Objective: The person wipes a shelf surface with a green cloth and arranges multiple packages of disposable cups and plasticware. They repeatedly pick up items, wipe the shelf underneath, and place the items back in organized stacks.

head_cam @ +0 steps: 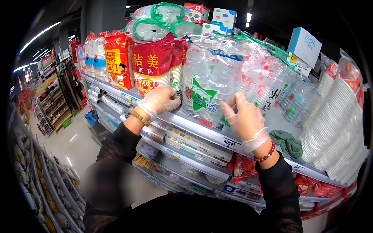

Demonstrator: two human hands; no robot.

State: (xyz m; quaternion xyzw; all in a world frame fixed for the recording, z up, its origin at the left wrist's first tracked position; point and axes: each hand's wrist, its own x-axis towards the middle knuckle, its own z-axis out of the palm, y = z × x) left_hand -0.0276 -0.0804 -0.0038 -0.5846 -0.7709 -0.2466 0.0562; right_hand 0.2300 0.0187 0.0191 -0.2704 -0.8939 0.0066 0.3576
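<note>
Both my hands wear thin clear plastic gloves. My left hand (161,100) is at the shelf's front edge with curled fingers, between a maroon-topped pack of paper cups (151,62) and a pack of clear plastic cups (201,81). Its fingertips are partly hidden, so a grip cannot be made out. My right hand (246,119) is raised at the right side of the clear cup pack, thumb and forefinger apart, nothing visible between them. Whether it touches the plastic wrapping is unclear. Just behind it stand wrapped cups with a pink floral print (259,70).
A green cloth (287,142) lies on the shelf near long sleeves of white cups (329,125). Red packs of cups (118,61) stand at left. Boxed goods (195,145) fill the shelf below. Another rack with stacked dishes (55,186) runs along the lower left.
</note>
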